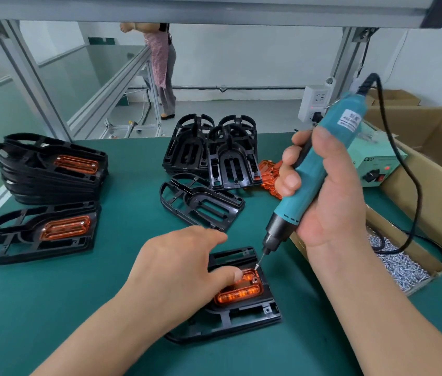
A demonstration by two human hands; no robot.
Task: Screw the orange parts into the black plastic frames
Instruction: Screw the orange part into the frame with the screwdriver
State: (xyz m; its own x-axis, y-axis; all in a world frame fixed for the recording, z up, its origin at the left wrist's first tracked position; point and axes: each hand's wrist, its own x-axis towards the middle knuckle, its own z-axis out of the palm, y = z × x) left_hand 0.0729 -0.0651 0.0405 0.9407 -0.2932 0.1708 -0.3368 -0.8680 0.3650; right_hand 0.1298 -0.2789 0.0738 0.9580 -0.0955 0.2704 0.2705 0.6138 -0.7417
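Observation:
A black plastic frame (244,316) lies on the green mat near me, with an orange part (241,293) seated in it. My left hand (179,272) rests on the frame and its thumb presses the orange part's near end. My right hand (331,191) grips a teal electric screwdriver (309,172), held upright and tilted. Its bit tip (258,263) carries a small screw just above the orange part's far corner, beside a screw hole (254,279).
Finished frames with orange parts are stacked at the left (51,169), one more lies in front (38,232). Empty black frames (211,153) and loose orange parts (270,172) sit at the back. A cardboard box of screws (398,264) and a power unit (374,164) stand at right.

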